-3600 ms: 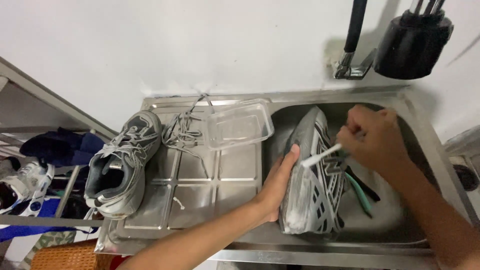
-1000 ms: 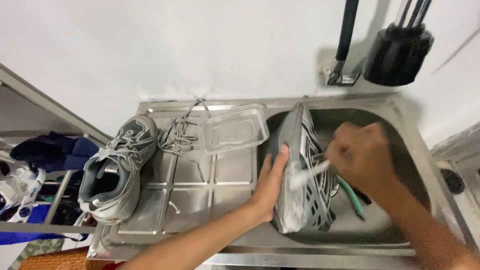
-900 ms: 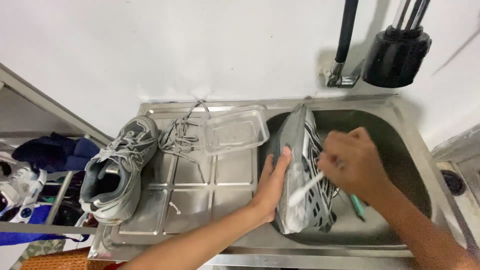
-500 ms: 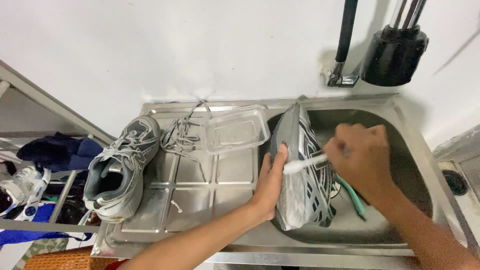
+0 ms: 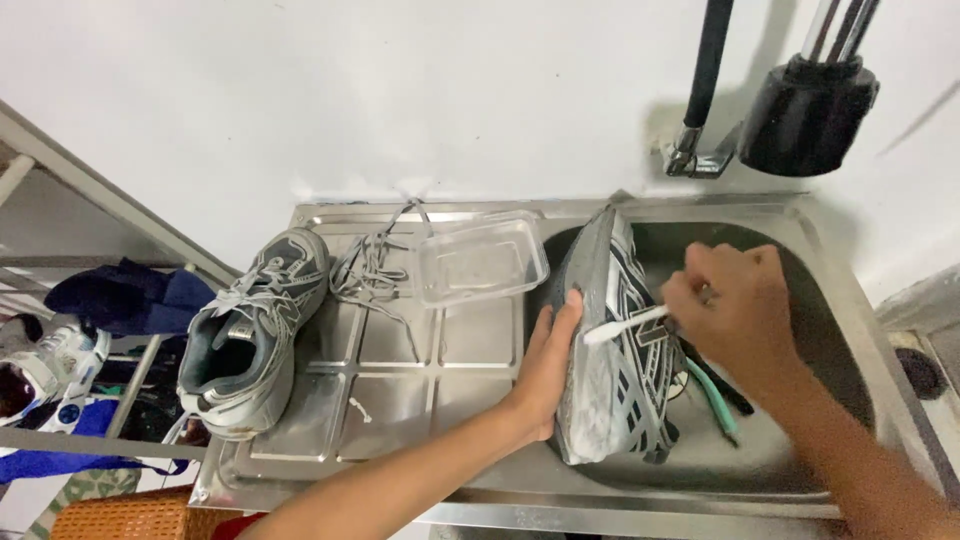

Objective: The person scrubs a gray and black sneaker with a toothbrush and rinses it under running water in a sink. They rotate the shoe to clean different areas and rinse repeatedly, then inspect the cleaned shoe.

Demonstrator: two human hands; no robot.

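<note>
grey shoe in the sink: a grey sneaker stands on its side in the metal sink, its sole turned to the left, up against the sink's left wall.
left hand: the left hand lies flat on the sole side of the shoe, fingers together and pressed on it, holding it up.
right hand: the right hand is over the top of the shoe, fingers curled tight around a white toothbrush.
toothbrush: its brush end touches the shoe near the left hand's fingertips.
green thing: a green handle lies in the sink just beside the shoe, under the right arm.
other shoe: a second grey sneaker sits upright on the metal draining board, well apart from the sink.
laces: loose grey laces lie between that shoe and a clear plastic tub.
tub: it rests at the back of the board, just beside the sink.
tap: a black tap goes up the white wall behind the sink.
</note>
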